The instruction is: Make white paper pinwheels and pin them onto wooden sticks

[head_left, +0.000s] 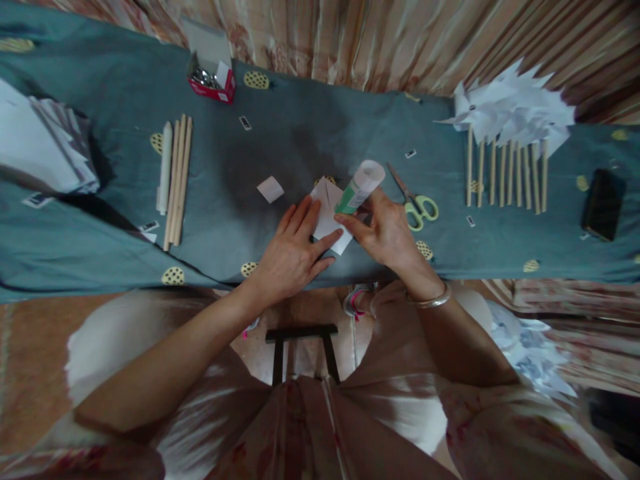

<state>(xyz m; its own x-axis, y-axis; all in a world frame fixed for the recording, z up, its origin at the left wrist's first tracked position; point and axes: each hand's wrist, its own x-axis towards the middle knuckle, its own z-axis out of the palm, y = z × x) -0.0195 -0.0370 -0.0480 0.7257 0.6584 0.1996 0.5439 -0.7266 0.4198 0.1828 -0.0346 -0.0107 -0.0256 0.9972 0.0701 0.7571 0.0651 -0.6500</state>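
Observation:
My left hand [292, 257] lies with its fingers spread, pressing the left side of a folded white paper [326, 195] onto the cloth. Between the fingers of my right hand [390, 230] is a green and white glue stick [356, 190], tilted, its lower end at the paper; the tip itself is hidden. A small white paper square [271, 189] rests to the left of the folded sheet. Just right of my right hand lie scissors with light green handles [421, 212], blades pointing away from me.
Wooden sticks [178, 183] and a white pen-like rod [165, 167] lie left, near stacked paper [40, 140]. A red box [213, 83] of metal pieces stands behind. Paper pinwheels on sticks [515, 120] and a black phone [604, 204] are at right. A curtain [350, 40] borders the table.

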